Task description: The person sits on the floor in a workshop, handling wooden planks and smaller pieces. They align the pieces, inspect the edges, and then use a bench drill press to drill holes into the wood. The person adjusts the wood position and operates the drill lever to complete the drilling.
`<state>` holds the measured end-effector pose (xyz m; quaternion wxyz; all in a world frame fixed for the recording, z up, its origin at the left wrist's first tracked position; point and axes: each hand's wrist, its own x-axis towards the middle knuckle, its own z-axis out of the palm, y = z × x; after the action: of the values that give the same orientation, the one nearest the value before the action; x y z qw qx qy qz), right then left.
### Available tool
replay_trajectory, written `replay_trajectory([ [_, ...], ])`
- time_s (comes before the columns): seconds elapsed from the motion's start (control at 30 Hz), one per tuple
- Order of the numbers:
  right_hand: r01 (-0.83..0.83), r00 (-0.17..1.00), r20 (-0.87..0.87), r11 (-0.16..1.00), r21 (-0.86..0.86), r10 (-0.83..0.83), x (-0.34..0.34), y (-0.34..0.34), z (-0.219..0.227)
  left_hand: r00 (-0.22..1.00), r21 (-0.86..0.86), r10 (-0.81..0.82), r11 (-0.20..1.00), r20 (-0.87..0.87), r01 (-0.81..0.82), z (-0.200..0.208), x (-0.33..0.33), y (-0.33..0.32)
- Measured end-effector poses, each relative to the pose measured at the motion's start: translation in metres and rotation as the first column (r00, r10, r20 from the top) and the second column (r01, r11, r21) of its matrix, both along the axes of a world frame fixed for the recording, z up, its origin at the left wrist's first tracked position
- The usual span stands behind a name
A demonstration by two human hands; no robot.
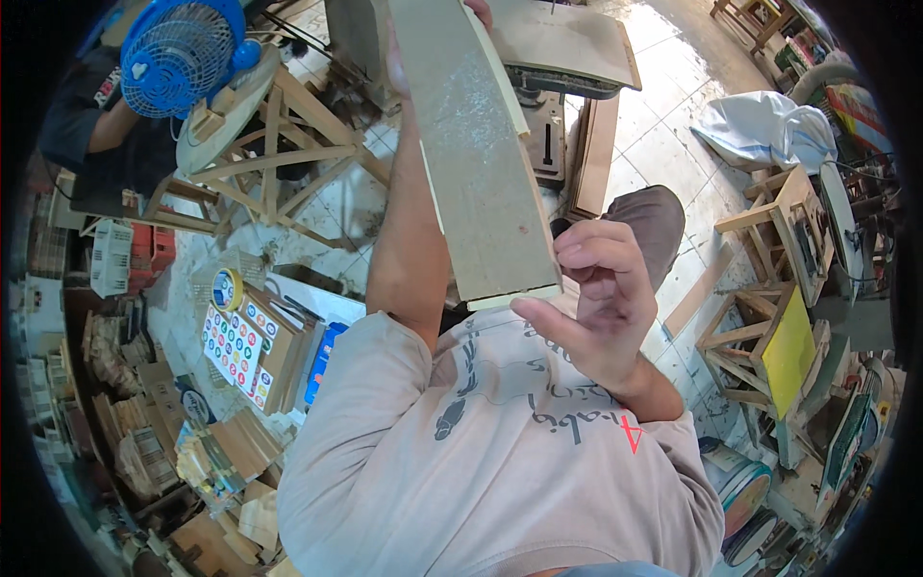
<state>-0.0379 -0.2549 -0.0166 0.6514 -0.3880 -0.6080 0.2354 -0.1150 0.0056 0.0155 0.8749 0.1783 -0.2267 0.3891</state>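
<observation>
The left hand (396,58) sits mostly behind the long board (476,154), only fingertips showing at twelve o'clock, where the frame cuts off the board's far end. The right hand (596,298) covers the board's near corner (its grip there is unclear). A person (91,115) at ten o'clock hides behind a blue fan (183,53).

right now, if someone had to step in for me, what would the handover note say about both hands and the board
Left hand: stretched out, gripping the far end of the long flat board, fingers wrapped over its top edge.
Right hand: at the near end of the board, thumb and fingertips on its lower right corner, not closed around it.
Board: held up in the air, lengthwise away from the body, its speckled dusty face up, with a pale strip along its edges.
Nearby: wooden stools at right, blue fan at upper left.
Done: board is lifted and steadied at both ends.
Left: nothing visible tells how far the work on it has gone.
</observation>
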Motion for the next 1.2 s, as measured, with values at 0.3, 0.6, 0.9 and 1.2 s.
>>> replay_trajectory([
  [0.3, -0.177, 0.941, -0.328, 0.95, -0.256, 0.087, -0.003, -0.013, 0.003, 0.997, 0.013, 0.047, 0.999, -0.053, -0.046, -0.009, -0.015, 0.015],
  [0.6, -0.196, 0.98, -0.113, 0.874, -0.445, 0.162, 0.029, -0.017, 0.011, 0.995, 0.034, 0.057, 0.998, -0.082, -0.055, -0.008, -0.027, 0.014],
  [0.9, -0.068, 0.913, 0.388, 0.984, -0.162, 0.127, 0.033, -0.011, 0.002, 0.996, 0.026, 0.03, 0.999, -0.086, -0.028, -0.006, -0.005, -0.007],
  [1.2, -0.07, 0.931, 0.338, 0.976, -0.206, 0.138, 0.032, -0.013, -0.013, 0.993, 0.026, 0.041, 0.999, -0.112, -0.038, -0.009, -0.001, -0.004],
])
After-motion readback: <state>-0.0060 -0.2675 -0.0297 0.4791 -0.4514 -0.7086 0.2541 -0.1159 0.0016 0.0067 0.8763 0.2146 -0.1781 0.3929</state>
